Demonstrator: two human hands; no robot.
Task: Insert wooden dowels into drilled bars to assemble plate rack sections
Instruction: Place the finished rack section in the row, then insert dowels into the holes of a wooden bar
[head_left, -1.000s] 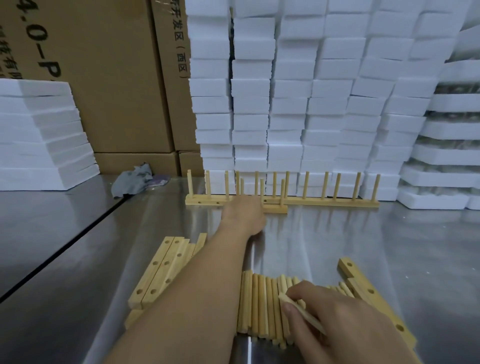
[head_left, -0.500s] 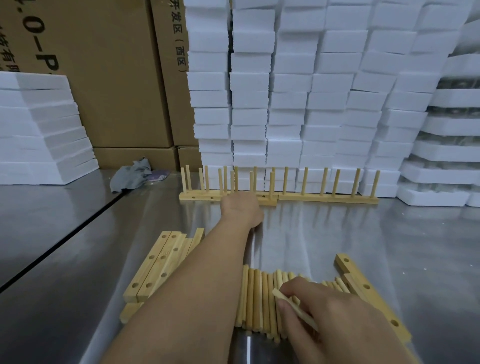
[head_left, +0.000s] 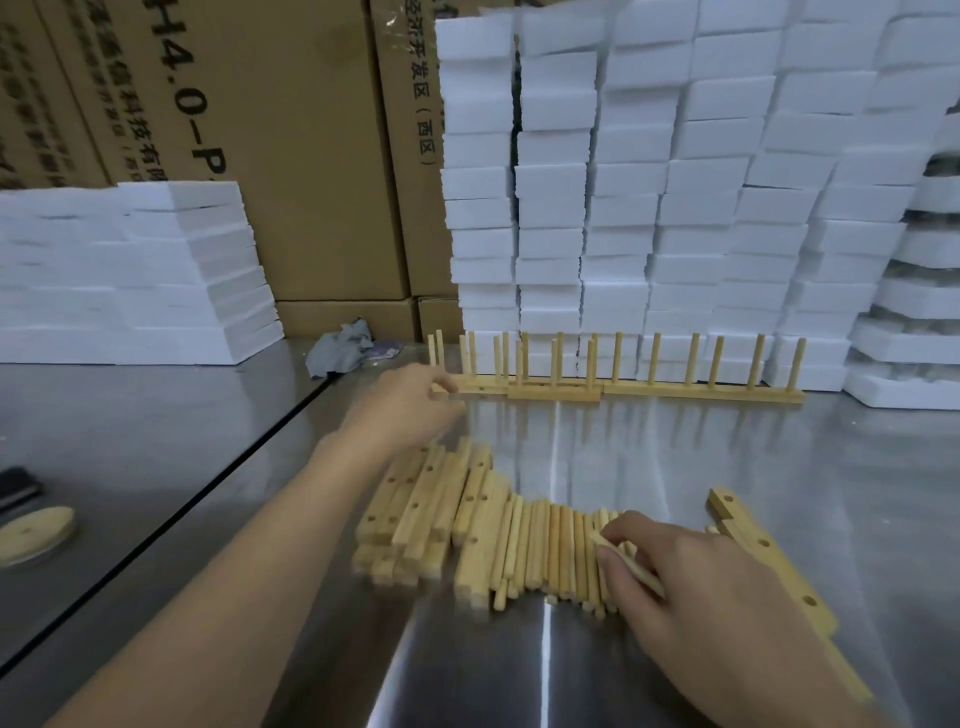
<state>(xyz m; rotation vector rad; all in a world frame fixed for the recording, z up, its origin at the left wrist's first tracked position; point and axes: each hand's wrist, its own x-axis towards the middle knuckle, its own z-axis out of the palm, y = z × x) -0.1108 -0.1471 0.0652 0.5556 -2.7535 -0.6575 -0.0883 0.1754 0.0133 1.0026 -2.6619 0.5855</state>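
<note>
1. Wooden and pale, a single dowel (head_left: 631, 567) lies pinched between the thumb and curled fingers of the right hand (head_left: 691, 577), at five o'clock on the steel table (head_left: 675, 467); this pinch is the same as half a second ago.
2. The right hand rests on the row of loose dowels (head_left: 545, 551), which lie side by side at six o'clock.
3. Touching that row at its nine o'clock side is a heap of drilled bars (head_left: 426, 504), blurred here.
4. At the row's three o'clock side lies a long drilled bar (head_left: 769, 556), running toward five o'clock.
5. The finished rack sections (head_left: 701, 395) stand at twelve o'clock, dowels upright, one short section just in front of the others.
6. The left hand (head_left: 410, 405) is now at the left end of these sections, at eleven o'clock; before, it sat farther right, against the near section's middle.
7. Its fingers are loosely curled and their tips meet the bar end; through the blur I cannot tell whether they pinch it or only touch it.
8. White foam blocks (head_left: 675, 182) are stacked behind the racks at twelve to two o'clock, with flatter foam slabs (head_left: 130, 270) at ten.
9. Cardboard boxes (head_left: 285, 156) stand at eleven o'clock, with a grey rag (head_left: 340, 348) at their foot.
10. A wooden disc (head_left: 34, 530) lies at nine o'clock; it was out of view earlier.
</note>
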